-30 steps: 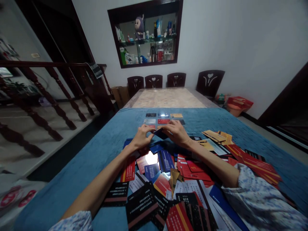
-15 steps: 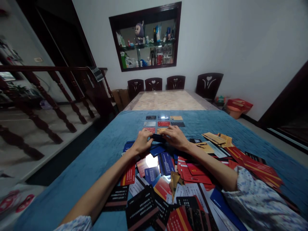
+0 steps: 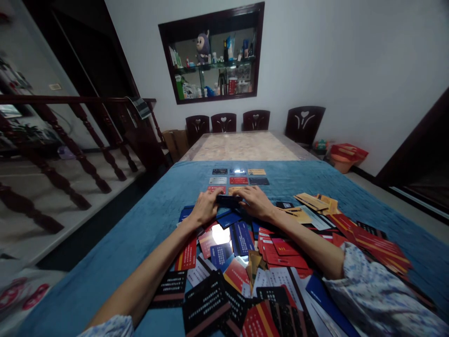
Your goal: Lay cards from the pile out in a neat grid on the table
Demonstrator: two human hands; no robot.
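From my remote seat I am looking down a long bench [image 3: 242,146] that is running from the bottom of the frame up to the middle. Its far end is showing a bare marbled top, and a blue plush cloth [image 3: 133,234] is covering the near part. A dark wooden stair railing [image 3: 70,140] is filling the left of the frame. A dark-framed glass wall cabinet [image 3: 212,51] is hanging at upper centre, with four dark wooden chairs [image 3: 256,119] standing below it at the far end of the bench.

A big loose heap of red, blue, black and gold plastic cards [image 3: 245,271] is sprawling over the cloth across the lower centre and right, the cards overlapping every way. Just beyond the heap, in the middle of the frame, a small neat grid of single cards [image 3: 238,180] is lying flat in rows of three, each card apart from the next. The fingers are partly hiding its nearest row.

Both bare forearms are reaching up from the bottom corners over the heap. The left hand [image 3: 204,207] and the right hand [image 3: 256,201] are meeting at centre frame. Both are gripping one dark rectangular card [image 3: 228,200], fingers curled shut on it, each pinching a short end. The card is sitting level between them, at the far edge of the heap and just short of the grid's nearest row. I cannot tell whether it is touching the cloth.
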